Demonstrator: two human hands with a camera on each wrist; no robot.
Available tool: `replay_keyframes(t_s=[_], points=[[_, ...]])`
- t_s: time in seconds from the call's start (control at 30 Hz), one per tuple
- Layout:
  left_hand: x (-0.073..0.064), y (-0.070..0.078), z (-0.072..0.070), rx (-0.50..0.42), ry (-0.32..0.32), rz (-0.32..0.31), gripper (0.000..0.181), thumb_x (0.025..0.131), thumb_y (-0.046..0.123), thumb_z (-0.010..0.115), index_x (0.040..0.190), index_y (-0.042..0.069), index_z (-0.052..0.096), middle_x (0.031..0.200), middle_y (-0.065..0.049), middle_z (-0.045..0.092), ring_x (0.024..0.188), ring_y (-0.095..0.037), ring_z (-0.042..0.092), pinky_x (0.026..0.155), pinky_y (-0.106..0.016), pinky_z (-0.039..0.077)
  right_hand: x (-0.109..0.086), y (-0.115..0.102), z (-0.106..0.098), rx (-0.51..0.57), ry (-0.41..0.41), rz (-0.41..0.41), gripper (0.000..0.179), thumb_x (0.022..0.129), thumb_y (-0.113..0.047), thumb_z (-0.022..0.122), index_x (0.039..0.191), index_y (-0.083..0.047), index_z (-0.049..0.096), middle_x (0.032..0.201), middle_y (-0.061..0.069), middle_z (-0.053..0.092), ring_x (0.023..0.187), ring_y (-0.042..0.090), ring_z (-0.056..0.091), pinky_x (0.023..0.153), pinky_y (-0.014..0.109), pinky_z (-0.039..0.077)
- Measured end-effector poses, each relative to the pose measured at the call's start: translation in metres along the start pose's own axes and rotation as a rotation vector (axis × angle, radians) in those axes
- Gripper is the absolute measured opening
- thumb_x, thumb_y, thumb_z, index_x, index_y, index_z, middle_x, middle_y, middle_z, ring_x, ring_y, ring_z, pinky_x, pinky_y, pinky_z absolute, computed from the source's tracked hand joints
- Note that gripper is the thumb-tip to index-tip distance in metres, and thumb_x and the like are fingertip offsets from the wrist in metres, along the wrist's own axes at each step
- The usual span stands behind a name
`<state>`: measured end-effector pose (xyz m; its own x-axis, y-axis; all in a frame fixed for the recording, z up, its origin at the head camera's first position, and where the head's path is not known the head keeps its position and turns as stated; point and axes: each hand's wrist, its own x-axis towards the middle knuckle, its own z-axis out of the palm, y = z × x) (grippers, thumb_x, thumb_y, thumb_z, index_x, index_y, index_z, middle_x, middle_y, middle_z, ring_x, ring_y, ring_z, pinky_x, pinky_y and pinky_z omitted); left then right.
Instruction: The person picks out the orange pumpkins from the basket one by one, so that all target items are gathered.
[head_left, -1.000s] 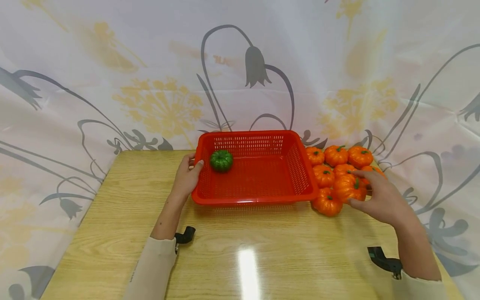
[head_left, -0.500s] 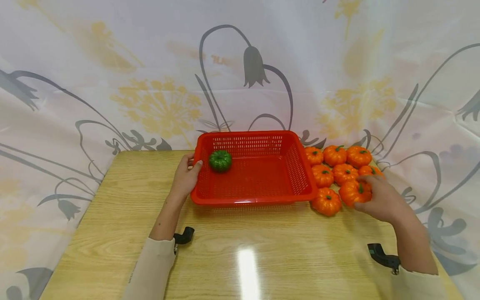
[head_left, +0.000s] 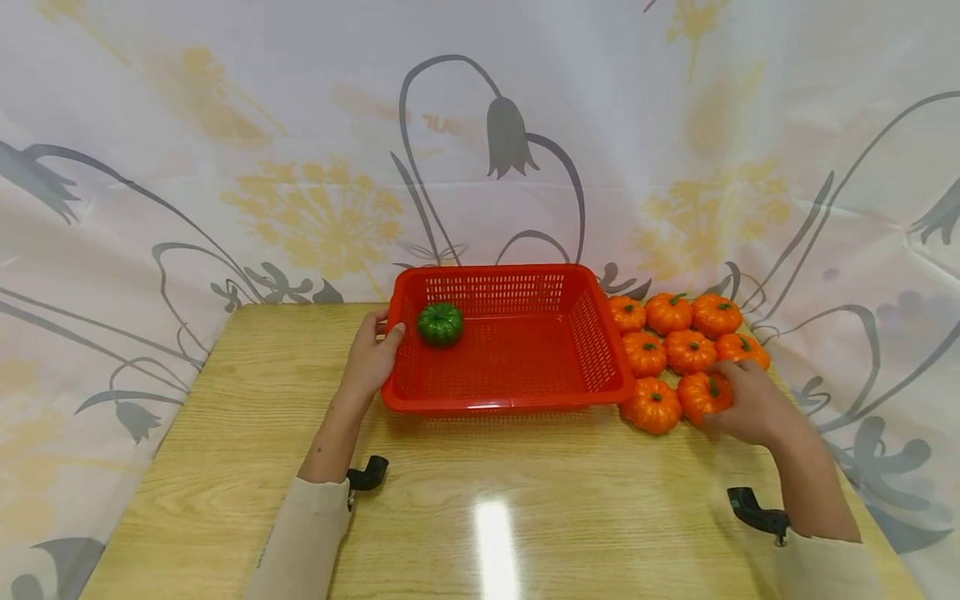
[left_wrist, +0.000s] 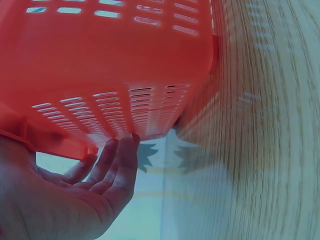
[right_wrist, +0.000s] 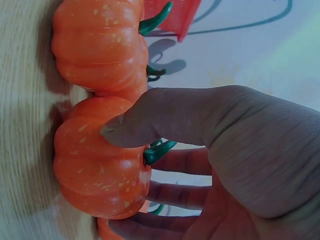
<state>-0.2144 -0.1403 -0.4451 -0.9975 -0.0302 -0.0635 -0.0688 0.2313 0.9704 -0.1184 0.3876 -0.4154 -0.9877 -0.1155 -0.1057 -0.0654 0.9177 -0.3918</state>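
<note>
In the head view, my left hand [head_left: 372, 353] grips the left end of a red plastic basket [head_left: 507, 403], thumb over the rim. The left wrist view has its fingers against the outside of the slotted basket wall [left_wrist: 115, 65]. A green pumpkin [head_left: 440, 324] lies inside the basket near its left wall. To the right, my right hand [head_left: 750, 405] holds an orange pumpkin [head_left: 702, 398] at the front of a group. In the right wrist view, the thumb lies on this orange pumpkin [right_wrist: 95, 170], which sits on the table; the other fingers reach around its far side, partly hidden.
Several more orange pumpkins [head_left: 689, 351] with green stems stand in rows right of the basket, the leftmost close against it. The wooden table [head_left: 450, 492] ends at a flower-patterned cloth [head_left: 315, 133] behind and at both sides.
The orange pumpkin in my right hand has come down from above the group to the table, beside the front pumpkin. My left hand, basket and green pumpkin have stayed in place.
</note>
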Motion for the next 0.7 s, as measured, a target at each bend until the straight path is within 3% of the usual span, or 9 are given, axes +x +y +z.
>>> replay_keyframes(t_s=[0.47,0.7], points=[[-0.0002,0.0012,-0.0013,0.002,-0.032,-0.032,0.051,0.113,0.028,0.049,0.155,0.0,0.043,0.136,-0.024,0.052,0.118,-0.04,0.062,0.098,-0.047,0.057,0.0033,0.0036,0.0028,-0.004,-0.005,0.005,0.076,0.078,-0.016,0.085,0.134,0.022,0.05,0.134,0.047,0.045,0.117,0.062,0.05,0.102,0.076,0.041],[-0.0001,0.0024,-0.0053,0.017,-0.055,-0.046,0.049,0.113,0.027,0.047,0.153,0.001,0.045,0.137,-0.024,0.052,0.12,-0.042,0.062,0.099,-0.05,0.056,0.0034,0.0042,0.0026,-0.015,0.001,-0.003,0.073,0.082,-0.018,0.084,0.135,0.021,0.05,0.132,0.048,0.047,0.117,0.064,0.05,0.1,0.075,0.042]])
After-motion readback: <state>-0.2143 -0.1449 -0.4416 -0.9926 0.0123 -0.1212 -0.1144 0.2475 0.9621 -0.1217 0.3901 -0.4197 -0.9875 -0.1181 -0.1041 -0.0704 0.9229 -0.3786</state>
